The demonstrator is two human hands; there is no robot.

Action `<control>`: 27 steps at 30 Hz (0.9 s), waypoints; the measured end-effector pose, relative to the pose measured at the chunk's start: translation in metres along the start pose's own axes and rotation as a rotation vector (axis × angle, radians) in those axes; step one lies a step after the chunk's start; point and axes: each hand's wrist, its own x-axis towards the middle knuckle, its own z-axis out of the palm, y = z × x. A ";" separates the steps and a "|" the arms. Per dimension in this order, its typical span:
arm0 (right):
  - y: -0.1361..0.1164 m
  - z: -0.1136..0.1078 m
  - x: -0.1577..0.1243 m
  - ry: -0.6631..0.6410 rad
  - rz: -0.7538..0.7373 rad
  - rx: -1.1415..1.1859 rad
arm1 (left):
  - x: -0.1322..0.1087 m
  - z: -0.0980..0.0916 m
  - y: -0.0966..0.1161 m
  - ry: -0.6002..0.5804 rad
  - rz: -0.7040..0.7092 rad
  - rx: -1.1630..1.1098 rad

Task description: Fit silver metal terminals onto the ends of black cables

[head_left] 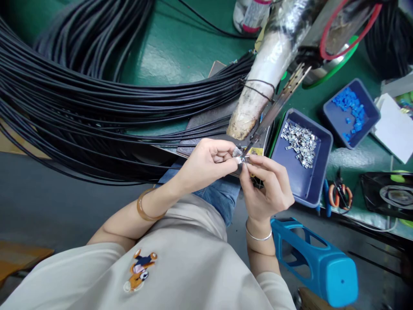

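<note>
My left hand is closed, its fingers curled round the end of a black cable that runs in from the left; the gripped part is mostly hidden. Something whitish covers its fingertips. Close against it, my right hand pinches a small silver metal connector shell between thumb and fingers. The tip of a long, slim metal rod reaches down from above to just over this spot. Many similar loose metal shells lie in a blue tray to the right.
Thick bundles of black cable sweep across the green table. A foil-wrapped pipe hangs above my hands. At right are a bin of blue pieces, orange-handled cutters and a black fan-like device. Below stands a blue stool.
</note>
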 end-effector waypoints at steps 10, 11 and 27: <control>0.002 -0.002 -0.004 -0.033 -0.059 0.006 | -0.001 -0.003 -0.005 -0.020 -0.063 0.011; 0.002 -0.001 -0.004 -0.028 -0.059 0.001 | -0.002 -0.003 -0.005 -0.022 -0.063 0.013; -0.001 -0.002 0.001 -0.019 -0.032 -0.005 | -0.001 -0.002 -0.003 -0.020 -0.016 -0.019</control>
